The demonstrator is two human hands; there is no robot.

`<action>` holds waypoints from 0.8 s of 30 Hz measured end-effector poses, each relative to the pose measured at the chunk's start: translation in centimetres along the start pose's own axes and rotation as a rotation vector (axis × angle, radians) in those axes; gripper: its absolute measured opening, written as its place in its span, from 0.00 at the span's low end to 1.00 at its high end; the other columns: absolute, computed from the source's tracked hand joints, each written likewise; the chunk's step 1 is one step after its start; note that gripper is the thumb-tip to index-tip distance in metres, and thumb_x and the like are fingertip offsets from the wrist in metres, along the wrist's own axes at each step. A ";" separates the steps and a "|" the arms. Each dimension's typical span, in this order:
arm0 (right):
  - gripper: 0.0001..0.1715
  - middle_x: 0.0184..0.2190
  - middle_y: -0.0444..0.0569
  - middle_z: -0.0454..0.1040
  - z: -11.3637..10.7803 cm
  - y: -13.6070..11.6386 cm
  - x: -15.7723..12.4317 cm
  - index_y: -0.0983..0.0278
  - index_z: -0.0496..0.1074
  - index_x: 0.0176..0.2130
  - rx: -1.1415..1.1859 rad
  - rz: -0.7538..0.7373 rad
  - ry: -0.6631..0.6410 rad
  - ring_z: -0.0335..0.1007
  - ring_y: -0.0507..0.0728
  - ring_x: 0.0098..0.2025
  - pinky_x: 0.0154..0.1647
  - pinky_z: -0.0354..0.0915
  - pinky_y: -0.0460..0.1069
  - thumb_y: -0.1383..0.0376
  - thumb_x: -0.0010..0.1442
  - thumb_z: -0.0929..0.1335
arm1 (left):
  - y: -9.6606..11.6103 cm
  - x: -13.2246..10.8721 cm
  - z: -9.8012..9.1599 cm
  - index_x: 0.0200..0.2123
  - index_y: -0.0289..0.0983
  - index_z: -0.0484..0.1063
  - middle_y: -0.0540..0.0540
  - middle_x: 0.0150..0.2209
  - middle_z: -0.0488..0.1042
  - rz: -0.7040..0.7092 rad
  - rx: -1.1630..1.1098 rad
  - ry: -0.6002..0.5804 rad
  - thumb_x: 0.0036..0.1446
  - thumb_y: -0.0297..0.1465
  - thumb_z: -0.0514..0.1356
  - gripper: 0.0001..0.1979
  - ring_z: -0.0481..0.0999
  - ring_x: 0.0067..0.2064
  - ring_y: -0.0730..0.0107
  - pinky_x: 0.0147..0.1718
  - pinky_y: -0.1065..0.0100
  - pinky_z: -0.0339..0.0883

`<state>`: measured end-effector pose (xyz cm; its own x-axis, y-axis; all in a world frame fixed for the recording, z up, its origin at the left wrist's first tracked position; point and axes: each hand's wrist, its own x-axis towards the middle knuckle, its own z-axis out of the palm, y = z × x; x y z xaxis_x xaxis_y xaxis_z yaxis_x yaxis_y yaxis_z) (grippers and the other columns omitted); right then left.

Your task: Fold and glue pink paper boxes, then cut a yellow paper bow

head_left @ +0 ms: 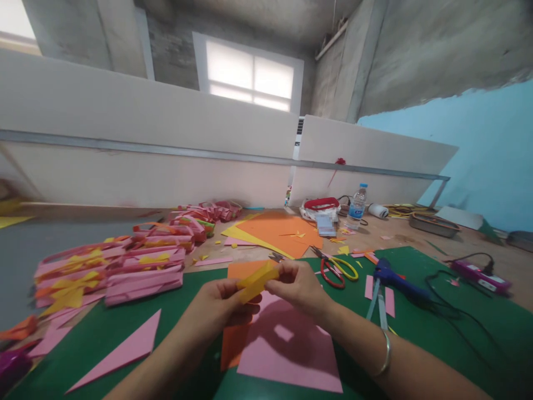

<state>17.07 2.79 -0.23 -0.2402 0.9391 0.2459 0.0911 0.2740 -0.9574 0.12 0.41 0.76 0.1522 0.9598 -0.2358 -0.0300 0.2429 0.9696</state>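
Observation:
A folded strip of yellow paper [257, 282] is held between my two hands, above the green mat. My left hand [227, 303] pinches its left end, fingers curled behind it. At the other end, the thumb and fingers of my right hand [293, 286] close on the strip's upper right corner. Below them lies a pink paper sheet [291, 361], partly shaded by my hands. It overlaps an orange sheet [234, 347]. Just beyond my right hand rest scissors with red and yellow handles [343, 268].
Pink folded paper pieces with yellow bows [144, 266] are piled at left. A blue glue gun [400, 283] with a cord lies on the green mat [410, 261]. Farther back are orange sheets [275, 228], a water bottle [358, 205] and a metal tray [433, 223]. A purple power strip [481, 278] sits at right.

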 end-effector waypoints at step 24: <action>0.11 0.24 0.41 0.67 0.2 -0.2 0.0 0.66 0.65 0.34 0.108 0.004 0.024 0.63 0.48 0.24 0.27 0.61 0.45 0.68 0.47 0.68 | 0.8 -0.4 0.4 0.22 0.35 0.75 0.49 0.21 0.75 0.083 0.087 0.051 0.37 0.34 0.66 0.09 0.76 0.27 0.68 0.28 0.71 0.68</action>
<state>16.90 2.72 -0.05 -0.2165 0.9452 0.2443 -0.0125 0.2476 -0.9688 0.44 0.13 1.66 0.1019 0.9826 -0.1555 0.0461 0.1515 0.9874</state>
